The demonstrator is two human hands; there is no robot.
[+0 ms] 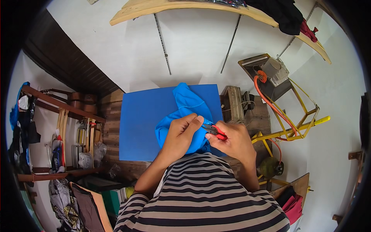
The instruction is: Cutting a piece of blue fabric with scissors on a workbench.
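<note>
Pliers, red-handled, sit in the right hand, its fingers wrapped closed around the grips; the left hand has its fingers pinched together on blue cloth beside the plier tips; the cloth spreads over the blue desk, reaching its far edge, right of centre.

The head-worn fisheye view looks steeply down and forward over the black-and-beige striped fabric shirt, taking in both far corners of the flat, rectangular blue tabletop. It looks from the near-edge side, fairly close, though lens bending makes height hard to judge.
</note>
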